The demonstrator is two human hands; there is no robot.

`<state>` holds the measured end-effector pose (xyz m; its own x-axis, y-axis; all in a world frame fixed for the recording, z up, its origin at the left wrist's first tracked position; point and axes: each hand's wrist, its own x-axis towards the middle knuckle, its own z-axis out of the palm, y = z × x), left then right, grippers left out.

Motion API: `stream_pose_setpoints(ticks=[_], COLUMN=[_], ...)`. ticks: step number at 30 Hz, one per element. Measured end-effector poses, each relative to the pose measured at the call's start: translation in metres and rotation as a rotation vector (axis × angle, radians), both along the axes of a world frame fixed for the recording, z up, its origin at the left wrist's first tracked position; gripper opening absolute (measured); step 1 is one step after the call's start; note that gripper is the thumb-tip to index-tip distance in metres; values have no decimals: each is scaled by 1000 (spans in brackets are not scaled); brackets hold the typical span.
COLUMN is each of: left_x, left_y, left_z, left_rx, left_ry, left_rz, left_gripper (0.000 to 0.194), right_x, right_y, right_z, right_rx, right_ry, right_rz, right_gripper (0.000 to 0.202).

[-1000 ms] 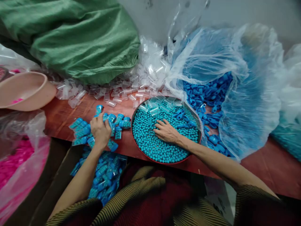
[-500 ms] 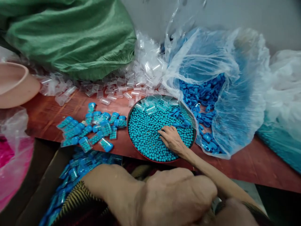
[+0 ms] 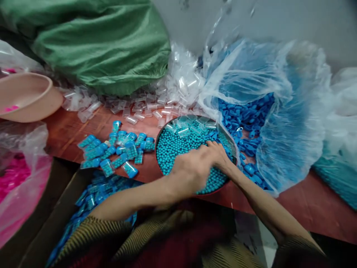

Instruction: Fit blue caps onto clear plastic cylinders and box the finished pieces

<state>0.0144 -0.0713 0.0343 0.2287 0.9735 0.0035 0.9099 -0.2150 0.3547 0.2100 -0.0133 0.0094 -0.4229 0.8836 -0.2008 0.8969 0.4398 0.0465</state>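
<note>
A round tray (image 3: 161, 169) with a dark red rim holds many turquoise beads (image 3: 171, 149), several clear plastic tubes (image 3: 184, 132) and some blue plastic pieces. My left hand (image 3: 192, 167), smeared by motion, is over the beads and overlaps my right hand; its fingers cannot be made out. My right hand (image 3: 221, 156) is low over the tray's right part beside the blue pieces, its fingers bent and close together, their tips partly hidden. Left of the tray lie several bead-filled tubes with blue caps (image 3: 131, 149).
Blue plastic pieces (image 3: 245, 119) spill from a translucent bag (image 3: 292, 137) at right. Clear empty tubes (image 3: 147, 106) are heaped behind the tray, by a green sack (image 3: 111, 48). A peach basin (image 3: 36, 100) and pink-filled bag (image 3: 16, 178) are at left. Filled tubes (image 3: 95, 197) lie below the table edge.
My left hand has come down from close to the camera to the tray. My right hand has shifted from the beads toward the blue pieces. The view has shifted slightly.
</note>
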Motion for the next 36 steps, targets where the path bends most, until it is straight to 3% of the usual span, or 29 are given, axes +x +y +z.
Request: stream_pose_setpoints(ticks=[3, 6, 10, 15, 18, 22, 26, 29, 32, 36], left_x=[2, 4, 3, -10, -16, -13, -4, 2, 7, 8], left_y=[54, 98, 122, 112, 94, 71, 64, 61, 58, 54], left_z=[1, -6, -24, -35, -35, -30, -30, -35, -37, -32], left_rx=[30, -26, -135, -163, -61, 27, -44, -64, -64, -87], left_ry=[19, 81, 81, -108, -192, -56, 55, 80, 92, 165], left_rz=[11, 12, -2, -133, -268, -420, -423, -363, -275, -244], left_gripper=[40, 32, 32, 24, 19, 22, 20, 29, 39, 25], right_x=[-14, -37, -45, -17, -14, -31, -42, -40, -33, -27], right_y=[23, 46, 62, 49, 35, 26, 23, 22, 30, 54], right_z=[10, 7, -10, -15, -1, 19, 19, 13, 12, 13], right_rx=[41, 128, 120, 31, -28, -169, -230, -235, -169, 188], right_ry=[49, 91, 121, 261, 218, 119, 148, 174, 279, 211], right_rz=[-115, -187, -187, -126, -118, -61, 14, 24, -24, -323], right_gripper=[34, 32, 30, 40, 35, 24, 19, 25, 29, 34])
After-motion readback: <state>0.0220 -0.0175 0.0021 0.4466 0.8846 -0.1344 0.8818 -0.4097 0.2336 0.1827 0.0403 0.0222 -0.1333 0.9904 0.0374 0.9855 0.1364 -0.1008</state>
